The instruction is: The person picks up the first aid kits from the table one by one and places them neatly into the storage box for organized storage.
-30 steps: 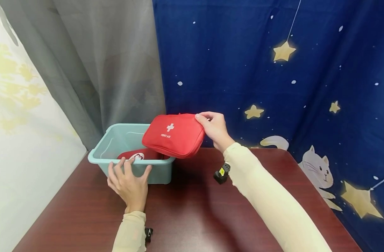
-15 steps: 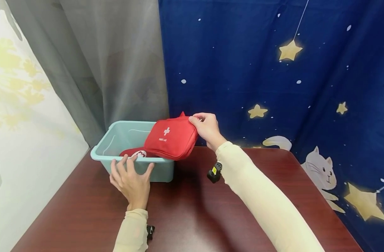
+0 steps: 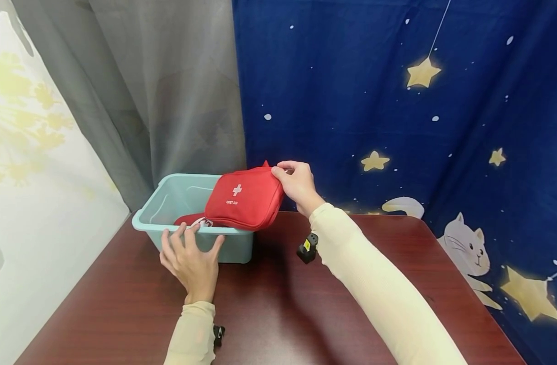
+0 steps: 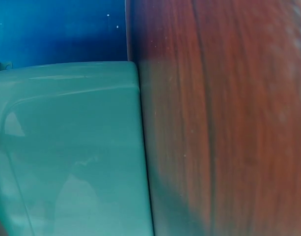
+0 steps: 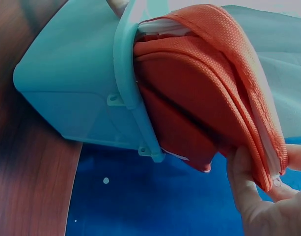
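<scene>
My right hand [image 3: 299, 185] pinches the upper right corner of a red first aid pouch [image 3: 248, 200] with a white cross. The pouch leans tilted over the right end of a light blue plastic bin [image 3: 223, 251], partly inside its rim. In the right wrist view, a pale strip shows between the panels of the pouch [image 5: 189, 83], and fingers [image 5: 246, 182] hold its edge. My left hand [image 3: 192, 266] grips the bin's front rim, fingers hooked over it and thumb against the outside. Inside the bin lies a red item [image 3: 187, 219] with a white round emblem, partly hidden.
The bin stands on a dark reddish wooden table [image 3: 351, 304], near its back left. A grey curtain [image 3: 192, 101] and a blue starry curtain [image 3: 328, 101] hang behind. A pale patterned wall [image 3: 36, 203] is at the left.
My right hand has moved slightly left, carrying the pouch left and a little lower toward the bin. My left hand stays on the rim. The head view has shifted slightly.
</scene>
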Available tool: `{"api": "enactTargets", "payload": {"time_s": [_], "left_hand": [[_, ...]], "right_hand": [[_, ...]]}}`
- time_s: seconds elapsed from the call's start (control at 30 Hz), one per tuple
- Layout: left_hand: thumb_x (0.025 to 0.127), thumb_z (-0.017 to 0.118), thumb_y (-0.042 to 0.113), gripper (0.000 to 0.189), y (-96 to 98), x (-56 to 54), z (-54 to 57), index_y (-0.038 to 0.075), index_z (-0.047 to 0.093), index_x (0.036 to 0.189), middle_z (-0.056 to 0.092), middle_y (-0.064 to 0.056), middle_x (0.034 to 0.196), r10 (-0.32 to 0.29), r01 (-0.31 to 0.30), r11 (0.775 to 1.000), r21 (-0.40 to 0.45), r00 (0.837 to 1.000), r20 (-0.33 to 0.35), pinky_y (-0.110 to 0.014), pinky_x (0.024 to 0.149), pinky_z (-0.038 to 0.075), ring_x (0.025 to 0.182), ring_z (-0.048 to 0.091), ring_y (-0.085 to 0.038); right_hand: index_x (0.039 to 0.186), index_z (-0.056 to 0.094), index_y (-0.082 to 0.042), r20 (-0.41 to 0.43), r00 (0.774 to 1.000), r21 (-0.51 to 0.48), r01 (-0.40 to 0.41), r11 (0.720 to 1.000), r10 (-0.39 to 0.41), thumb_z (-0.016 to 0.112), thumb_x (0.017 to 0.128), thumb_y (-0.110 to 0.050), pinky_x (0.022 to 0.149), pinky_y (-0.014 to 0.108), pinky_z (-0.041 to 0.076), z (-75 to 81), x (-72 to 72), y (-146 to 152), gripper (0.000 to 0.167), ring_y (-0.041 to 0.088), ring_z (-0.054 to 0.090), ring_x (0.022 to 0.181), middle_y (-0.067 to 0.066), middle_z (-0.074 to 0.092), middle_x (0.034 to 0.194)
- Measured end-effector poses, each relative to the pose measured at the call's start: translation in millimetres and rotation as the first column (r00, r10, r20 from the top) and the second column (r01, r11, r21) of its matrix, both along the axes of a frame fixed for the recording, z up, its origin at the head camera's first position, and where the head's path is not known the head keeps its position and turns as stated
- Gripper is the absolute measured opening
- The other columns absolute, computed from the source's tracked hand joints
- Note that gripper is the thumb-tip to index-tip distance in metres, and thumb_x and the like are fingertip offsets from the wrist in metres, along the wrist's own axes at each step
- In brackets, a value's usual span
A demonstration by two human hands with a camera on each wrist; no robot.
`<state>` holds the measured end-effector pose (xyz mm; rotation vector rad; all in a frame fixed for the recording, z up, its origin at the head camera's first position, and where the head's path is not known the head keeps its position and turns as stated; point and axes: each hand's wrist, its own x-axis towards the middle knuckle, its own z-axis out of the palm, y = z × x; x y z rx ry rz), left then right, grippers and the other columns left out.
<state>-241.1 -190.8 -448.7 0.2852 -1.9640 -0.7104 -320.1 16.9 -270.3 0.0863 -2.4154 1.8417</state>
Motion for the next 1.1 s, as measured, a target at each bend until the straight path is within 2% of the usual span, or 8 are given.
{"api": "enactTargets", "payload": {"time_s": [0.33,0.47,0.63,0.83,1.1], "left_hand": [[0.076,0.084,0.044,0.059,1.9,0.2,2.4,0.01,0.064,0.12,0.053,-0.014,0.136,-0.003,0.003,1.0,-0.011,1.0,-0.003,-0.061,0.108,0.022,0.141,0.031,-0.034],[0.076,0.084,0.044,0.059,2.4,-0.3,2.7,0.009,0.064,0.12,0.053,-0.014,0.136,-0.002,0.002,1.0,-0.013,1.0,-0.016,-0.062,0.108,0.022,0.141,0.032,-0.034],[0.076,0.084,0.043,0.057,3.2,-0.3,2.7,0.01,0.064,0.118,0.053,-0.014,0.135,-0.003,0.003,1.0,-0.016,1.0,-0.02,-0.062,0.107,0.022,0.141,0.031,-0.035],[0.075,0.085,0.042,0.057,2.6,0.1,1.6,0.009,0.065,0.117,0.054,-0.015,0.134,0.0,-0.001,1.0,-0.017,1.0,-0.031,-0.062,0.106,0.022,0.14,0.032,-0.035],[0.078,0.082,0.044,0.059,-0.9,1.2,-1.0,0.009,0.063,0.121,0.052,-0.015,0.136,-0.001,0.001,1.0,-0.011,1.0,-0.006,-0.063,0.107,0.023,0.141,0.032,-0.035]], "right_hand": [[0.125,0.066,-0.004,0.013,1.0,-0.03,-0.003,1.0,0.003,0.066,0.096,-0.017,0.087,0.034,0.055,1.5,1.2,2.6,0.032,0.022,0.065,0.093,0.012,0.065,0.107],[0.129,0.064,-0.004,0.03,0.999,-0.055,-0.021,0.998,0.023,0.064,0.096,-0.016,0.094,0.039,0.053,3.7,3.1,5.0,0.035,0.025,0.066,0.105,0.014,0.067,0.118],[0.131,0.064,-0.009,0.035,0.999,0.006,-0.024,1.0,0.023,0.062,0.097,-0.018,0.104,0.042,0.045,2.1,4.8,10.1,0.036,0.025,0.059,0.121,0.011,0.065,0.125],[0.128,0.065,-0.009,0.016,1.0,0.016,-0.025,1.0,0.024,0.062,0.097,-0.016,0.105,0.044,0.043,-5.4,3.4,23.0,0.033,0.026,0.057,0.123,0.011,0.065,0.126],[0.127,0.065,-0.005,0.017,1.0,0.03,0.007,1.0,-0.008,0.061,0.096,-0.014,0.105,0.045,0.042,-23.6,3.4,48.6,0.032,0.028,0.055,0.125,0.015,0.065,0.125]]}}
